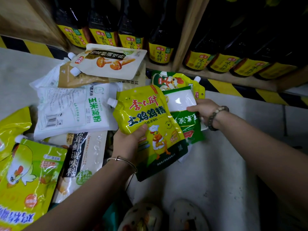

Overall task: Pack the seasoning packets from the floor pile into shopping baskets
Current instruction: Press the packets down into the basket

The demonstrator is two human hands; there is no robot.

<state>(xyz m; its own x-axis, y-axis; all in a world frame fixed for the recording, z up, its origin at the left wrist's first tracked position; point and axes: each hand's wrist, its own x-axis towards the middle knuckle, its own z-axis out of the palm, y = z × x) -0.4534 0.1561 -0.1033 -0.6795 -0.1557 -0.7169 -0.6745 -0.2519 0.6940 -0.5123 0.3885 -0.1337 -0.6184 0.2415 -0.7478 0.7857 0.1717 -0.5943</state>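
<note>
Two packets are being held over the floor (pixel 216 164), I think for gathering them before a basket, which is not showing. The left hand (pixel 129 140) is pinching the yellow chicken pouch (pixel 150 120), its spout pointing to 11 o'clock and its long axis running 11 to 5. The right hand (pixel 205 110) is gripping the green packet (pixel 186 125) at 3 o'clock.

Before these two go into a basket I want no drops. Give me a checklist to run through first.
1. The left hand holds the yellow chicken pouch, thumb on its front: ok.
2. The right hand holds the green-and-white packet, thumb on top: ok.
3. The spout cap is on the yellow chicken pouch: ok.
4. Packets held apart: not ok, the pouch overlaps the packet.
5. A basket within reach: cannot tell, none in view.
</note>
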